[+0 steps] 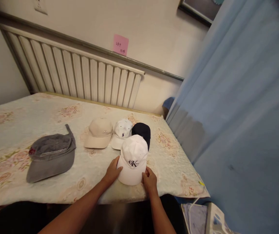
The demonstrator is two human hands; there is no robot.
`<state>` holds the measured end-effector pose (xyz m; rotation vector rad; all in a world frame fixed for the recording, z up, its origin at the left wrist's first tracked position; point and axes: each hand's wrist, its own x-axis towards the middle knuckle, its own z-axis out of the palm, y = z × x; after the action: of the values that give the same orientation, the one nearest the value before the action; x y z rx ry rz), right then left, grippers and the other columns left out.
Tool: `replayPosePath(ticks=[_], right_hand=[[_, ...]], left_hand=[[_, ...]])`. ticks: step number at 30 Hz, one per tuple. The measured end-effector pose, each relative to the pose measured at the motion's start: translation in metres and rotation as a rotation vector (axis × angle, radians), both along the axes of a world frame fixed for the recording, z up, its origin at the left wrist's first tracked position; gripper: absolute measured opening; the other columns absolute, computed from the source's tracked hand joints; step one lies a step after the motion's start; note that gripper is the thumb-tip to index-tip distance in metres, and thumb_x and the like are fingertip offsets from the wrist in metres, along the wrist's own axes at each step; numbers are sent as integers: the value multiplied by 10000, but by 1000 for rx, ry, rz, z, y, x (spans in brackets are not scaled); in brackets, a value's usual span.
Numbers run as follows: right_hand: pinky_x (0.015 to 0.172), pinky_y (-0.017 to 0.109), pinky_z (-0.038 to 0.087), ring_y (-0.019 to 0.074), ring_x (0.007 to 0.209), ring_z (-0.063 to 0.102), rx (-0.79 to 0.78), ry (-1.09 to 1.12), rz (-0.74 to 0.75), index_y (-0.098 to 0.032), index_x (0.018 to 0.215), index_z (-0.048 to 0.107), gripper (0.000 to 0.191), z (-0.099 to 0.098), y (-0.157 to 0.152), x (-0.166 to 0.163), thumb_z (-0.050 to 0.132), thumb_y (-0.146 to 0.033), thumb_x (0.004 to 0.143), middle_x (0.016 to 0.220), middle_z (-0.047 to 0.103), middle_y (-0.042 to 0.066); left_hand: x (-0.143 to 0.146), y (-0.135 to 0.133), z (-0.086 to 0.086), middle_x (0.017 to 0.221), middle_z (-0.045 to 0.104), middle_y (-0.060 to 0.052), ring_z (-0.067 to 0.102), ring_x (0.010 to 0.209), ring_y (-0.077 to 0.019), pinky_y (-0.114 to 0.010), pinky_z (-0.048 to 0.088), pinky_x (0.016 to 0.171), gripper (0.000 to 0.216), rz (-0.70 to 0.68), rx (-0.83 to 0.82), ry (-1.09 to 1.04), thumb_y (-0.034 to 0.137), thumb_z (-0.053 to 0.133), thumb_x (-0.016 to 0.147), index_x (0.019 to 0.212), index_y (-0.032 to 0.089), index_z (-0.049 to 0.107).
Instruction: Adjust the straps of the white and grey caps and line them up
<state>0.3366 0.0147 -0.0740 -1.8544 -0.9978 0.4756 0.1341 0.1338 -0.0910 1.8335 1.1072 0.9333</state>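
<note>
Head view: left fingers (120,169) and right fingers (144,177) clamp white cap (133,157) over floral bedspread (93,175), radiator (85,74) behind.

Free room on the pale floral quilted cover (175,177): a narrow lane between the slouched grey fabric cap (53,167) and the beige cloth cap (99,129); a wider margin between the round black cap (142,129) and the hanging blue curtain (239,107); a strip behind, bounded by the cream ribbed radiator (87,73). Obstacles: the white CK-lettered cap (134,151), flanked by the left hand (113,169) and right hand (150,180), blocks the black cap's front.
</note>
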Motion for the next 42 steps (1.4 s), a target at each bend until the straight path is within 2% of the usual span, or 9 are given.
replayPosePath(ticks=[8,11,13,15,20,23,29,42], right_hand=[[626,270,458,182,628,583,34,27,-60,-147,1128,638,435,-4,-4,-5,466,-284,752,694,647,16],[761,300,467,212,810,624,98,-52,-108,-149,1118,643,415,-9,-5,-10,443,-284,780,886,697,70],[850,320,448,232,952,612,127,-101,-132,-150,1112,647,409,-12,-6,-13,430,-272,788,1035,688,97],[888,332,436,238,1013,601,137,-117,-141,-151,1120,643,410,-14,-5,-14,421,-266,796,1102,673,107],[907,341,435,243,1036,601,153,-116,-139,-149,1117,645,401,-16,-4,-13,420,-263,805,1114,672,114],[901,339,441,239,1030,606,162,-102,-144,-154,1123,643,401,-16,-5,-12,424,-261,804,1113,675,111],[875,336,452,241,1002,613,183,-100,-154,-140,1115,643,396,-18,-5,-12,441,-285,806,1087,682,124],[870,342,459,240,993,618,226,-179,-199,-133,1089,649,374,-25,-5,-14,431,-261,814,1068,686,130]], left_hand=[[-21,-13,-16,1391,441,-198,398,1284,-324,-501,300,1079,761,-83,156,133,359,597,719,1388,89,354],[-29,-18,-19,1400,437,-180,395,1286,-318,-486,306,1084,800,-109,208,187,324,633,687,1399,115,333],[-31,-20,-20,1400,440,-167,393,1290,-320,-489,313,1081,820,-113,240,207,293,645,664,1404,142,324],[-31,-22,-22,1398,441,-163,390,1293,-324,-500,318,1075,832,-113,264,226,268,642,654,1409,160,311],[-29,-25,-21,1390,432,-194,385,1290,-330,-520,305,1075,835,-135,307,266,282,641,664,1409,131,297],[-29,-27,-20,1392,431,-182,383,1290,-330,-536,304,1069,841,-140,314,270,292,640,669,1418,157,282],[-29,-30,-19,1385,428,-185,369,1293,-326,-508,301,1079,855,-136,335,314,323,660,668,1413,141,282],[-30,-37,-14,1328,444,-175,401,1237,-330,-532,319,1043,900,-161,475,330,421,642,720,1448,179,170]])
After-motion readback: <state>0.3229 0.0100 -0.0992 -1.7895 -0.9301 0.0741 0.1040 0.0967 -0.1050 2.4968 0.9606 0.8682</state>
